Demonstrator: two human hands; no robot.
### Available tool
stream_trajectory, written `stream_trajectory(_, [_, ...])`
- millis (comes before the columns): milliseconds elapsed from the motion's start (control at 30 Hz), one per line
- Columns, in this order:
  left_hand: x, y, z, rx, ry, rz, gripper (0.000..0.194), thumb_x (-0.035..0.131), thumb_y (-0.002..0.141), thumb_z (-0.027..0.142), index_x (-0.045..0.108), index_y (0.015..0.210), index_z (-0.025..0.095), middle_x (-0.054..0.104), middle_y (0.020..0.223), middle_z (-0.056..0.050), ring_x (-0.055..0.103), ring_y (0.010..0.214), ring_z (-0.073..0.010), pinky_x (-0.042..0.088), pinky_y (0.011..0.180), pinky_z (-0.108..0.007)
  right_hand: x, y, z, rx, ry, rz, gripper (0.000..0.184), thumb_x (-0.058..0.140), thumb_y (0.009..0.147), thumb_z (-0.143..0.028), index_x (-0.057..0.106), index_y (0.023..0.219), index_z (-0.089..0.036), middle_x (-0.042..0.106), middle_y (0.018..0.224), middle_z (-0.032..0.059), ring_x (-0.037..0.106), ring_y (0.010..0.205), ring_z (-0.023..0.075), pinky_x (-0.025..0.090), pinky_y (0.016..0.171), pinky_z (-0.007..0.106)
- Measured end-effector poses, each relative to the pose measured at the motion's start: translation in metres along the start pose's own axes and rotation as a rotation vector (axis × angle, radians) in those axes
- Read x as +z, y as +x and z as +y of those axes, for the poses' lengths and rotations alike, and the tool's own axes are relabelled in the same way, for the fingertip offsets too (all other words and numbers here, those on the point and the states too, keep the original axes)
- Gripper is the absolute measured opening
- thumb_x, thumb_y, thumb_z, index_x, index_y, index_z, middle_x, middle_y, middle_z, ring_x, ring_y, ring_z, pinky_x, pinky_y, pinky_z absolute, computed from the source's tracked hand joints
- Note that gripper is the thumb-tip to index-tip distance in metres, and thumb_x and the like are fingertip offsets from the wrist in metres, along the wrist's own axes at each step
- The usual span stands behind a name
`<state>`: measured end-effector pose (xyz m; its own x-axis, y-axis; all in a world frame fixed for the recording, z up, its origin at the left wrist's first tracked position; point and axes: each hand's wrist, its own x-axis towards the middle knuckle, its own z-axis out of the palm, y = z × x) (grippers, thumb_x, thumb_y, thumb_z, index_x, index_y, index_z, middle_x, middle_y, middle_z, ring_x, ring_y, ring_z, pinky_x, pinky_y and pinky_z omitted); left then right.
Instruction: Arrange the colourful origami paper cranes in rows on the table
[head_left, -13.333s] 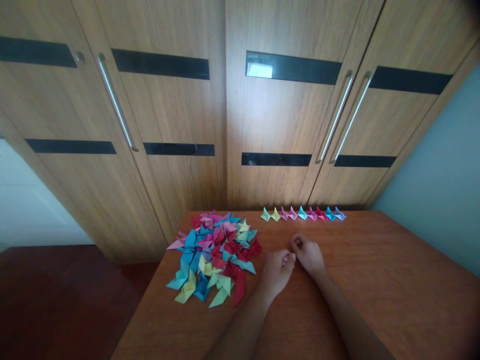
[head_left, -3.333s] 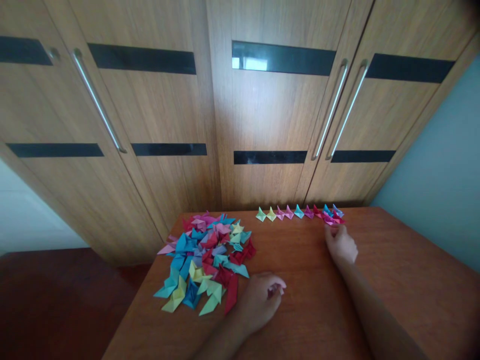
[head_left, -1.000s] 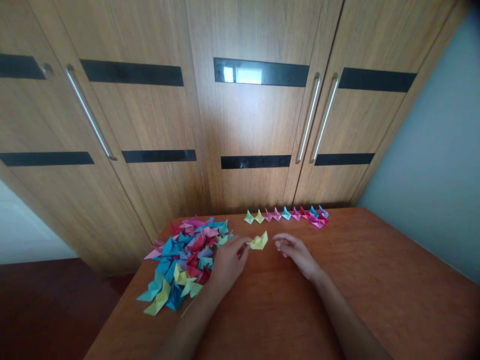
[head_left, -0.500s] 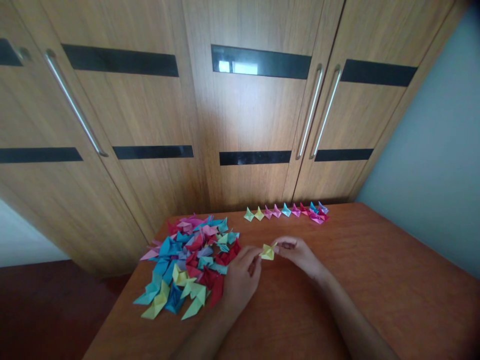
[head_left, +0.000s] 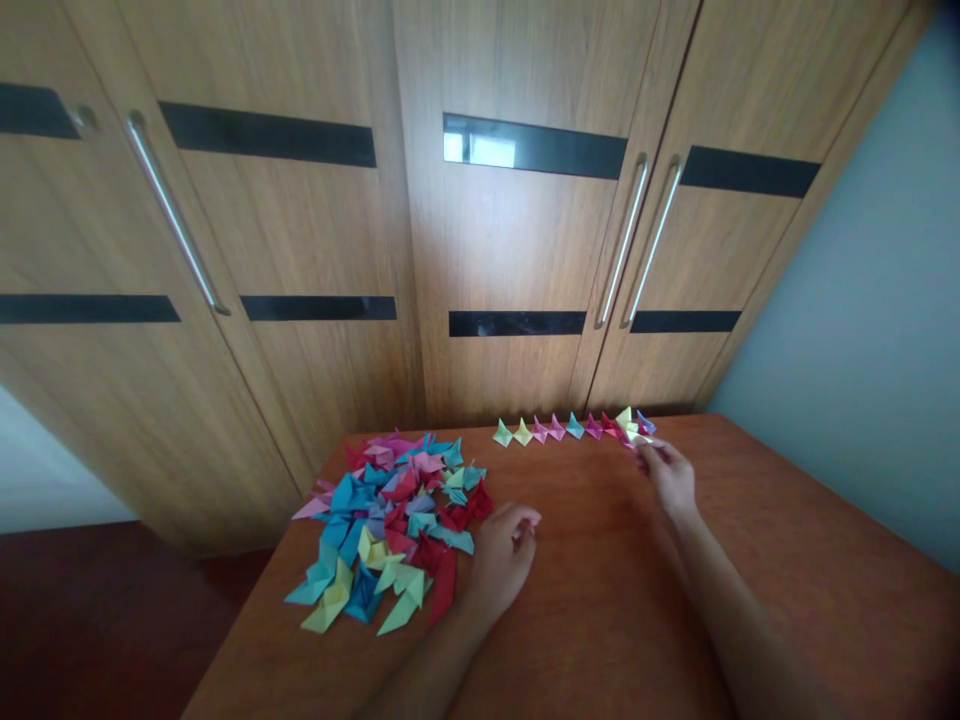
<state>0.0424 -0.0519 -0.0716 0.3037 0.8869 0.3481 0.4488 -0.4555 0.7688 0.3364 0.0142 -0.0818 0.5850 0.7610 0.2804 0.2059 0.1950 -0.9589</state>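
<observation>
At centre right of the frame, pinches 1 yellow folded paper [head_left: 628,421] in the right hand [head_left: 671,482], at the right end of the paper row [head_left: 556,428] on the worktop [head_left: 592,600]. Curls the left hand [head_left: 499,562] beside the paper pile [head_left: 397,516], lower left; cannot tell whether empty. Might skew neighbouring pieces [head_left: 609,426] through a careless brush on release.

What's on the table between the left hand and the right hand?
Between the left hand and right hand, the head view shows only bare tabletop.
</observation>
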Motion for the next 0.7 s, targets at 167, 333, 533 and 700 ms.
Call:
stream_trajectory(167, [0.001, -0.001, 0.002, 0.026, -0.010, -0.032, 0.025, 0.046, 0.077, 0.007, 0.066, 0.084, 0.020, 0.066, 0.083, -0.003, 0.058, 0.074, -0.0143, 0.044, 0.067, -0.024, -0.006, 0.027, 0.010, 0.004, -0.541, -0.089, 0.043, 0.048, 0.078, -0.049, 0.064, 0.096, -0.013, 0.069, 0.078, 0.0087, 0.063, 0.069, 0.0190, 0.046, 0.059, 0.025])
stream_trajectory(333, [0.002, -0.001, -0.001, 0.032, -0.013, -0.034, 0.026, 0.045, 0.077, 0.007, 0.066, 0.084, 0.020, 0.066, 0.083, -0.003, 0.059, 0.075, -0.0143, 0.044, 0.067, -0.024, 0.002, 0.027, 0.016, 0.067, -0.830, -0.097, 0.031, 0.051, 0.078, -0.039, 0.067, 0.095, -0.019, 0.069, 0.086, 0.0108, 0.064, 0.081, 0.0242, 0.045, 0.070, 0.031])
stream_trajectory(533, [0.004, -0.005, 0.000, 0.073, 0.044, -0.092, 0.026, 0.043, 0.079, 0.008, 0.065, 0.086, 0.021, 0.064, 0.084, -0.003, 0.058, 0.073, -0.0140, 0.042, 0.064, -0.023, 0.014, 0.018, 0.017, 0.110, -1.110, -0.134, 0.037, 0.047, 0.082, -0.043, 0.062, 0.111, -0.025, 0.066, 0.097, 0.0124, 0.062, 0.089, 0.0282, 0.045, 0.074, 0.038])
stream_trajectory(700, [0.004, -0.006, 0.000, 0.086, 0.068, -0.113, 0.026, 0.043, 0.078, 0.006, 0.063, 0.085, 0.022, 0.063, 0.082, -0.001, 0.056, 0.070, -0.0132, 0.040, 0.062, -0.022, 0.019, 0.019, 0.014, 0.100, -1.197, -0.177, 0.039, 0.040, 0.085, -0.041, 0.060, 0.113, -0.025, 0.064, 0.100, 0.0135, 0.062, 0.087, 0.0270, 0.046, 0.072, 0.038])
